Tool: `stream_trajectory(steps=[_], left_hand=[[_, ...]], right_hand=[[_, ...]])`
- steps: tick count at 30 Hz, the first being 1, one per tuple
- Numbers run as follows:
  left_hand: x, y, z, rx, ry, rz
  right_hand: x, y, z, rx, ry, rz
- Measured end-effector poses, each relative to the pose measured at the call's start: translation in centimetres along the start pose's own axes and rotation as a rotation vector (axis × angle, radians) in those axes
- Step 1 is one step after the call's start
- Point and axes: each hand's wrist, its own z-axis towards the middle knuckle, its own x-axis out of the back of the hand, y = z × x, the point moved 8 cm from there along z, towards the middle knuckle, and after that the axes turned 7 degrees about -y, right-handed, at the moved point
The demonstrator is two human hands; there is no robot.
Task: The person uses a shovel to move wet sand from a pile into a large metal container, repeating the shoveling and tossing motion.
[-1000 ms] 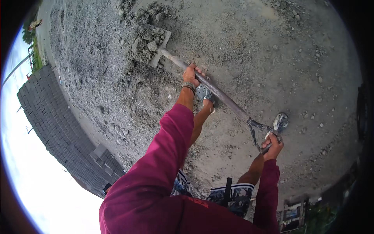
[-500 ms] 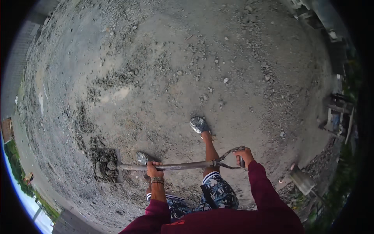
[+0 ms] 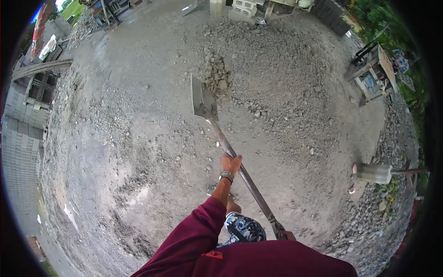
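Note:
My left hand (image 3: 231,165), with a band at the wrist, is closed round the middle of a shovel's long shaft (image 3: 251,187). At the handle end, my right hand (image 3: 288,235) grips the shovel; most of it is hidden behind my maroon top. The shovel's square blade (image 3: 200,98) points ahead and is tilted on its side. A clump of grey, gravelly mix (image 3: 218,76) is just off the blade's right edge; whether it is in the air or on the ground I cannot tell.
Loose gravel (image 3: 286,87) covers the ground ahead and right. Stacked grey blocks (image 3: 23,143) stand at the left, with hollow blocks (image 3: 244,8) at the far edge. A wooden stand (image 3: 374,76) and a grey cylinder on a rod (image 3: 374,173) are on the right.
The shovel has swung from my left side to straight ahead. The mix that lay on its blade has come off. My view has turned up toward the far side of the yard.

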Motion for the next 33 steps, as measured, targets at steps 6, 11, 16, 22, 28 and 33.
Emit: stream_trajectory(steps=[6, 11, 16, 22, 28, 33], left_hand=[[0.9, -0.8, -7.6, 0.096, -0.127, -0.282], [6.4, -11.7, -13.1, 0.411, 0.037, -1.035], [15.5, -21.5, -20.4, 0.36, 0.29, -1.408], [22.4, -26.2, -40.2, 0.083, 0.616, -1.208], [13.1, -41.9, -68.5, 0.604, 1.295, -0.939], [-20.5, -45.4, -88.9, 1.442, 1.182, -0.644]], right_hand=[[4.3, -3.1, -7.6, 0.317, 0.194, -0.206], [-2.5, -13.5, -14.7, 0.445, 0.226, -0.182], [-29.2, -21.6, -20.1, 0.901, -0.245, -0.915], [-50.4, 2.2, -20.1, 1.161, -0.983, -2.045], [-41.4, 23.5, -18.0, 0.973, -1.58, -2.716], [-35.7, 25.9, -18.9, 0.573, -1.713, -2.781]])
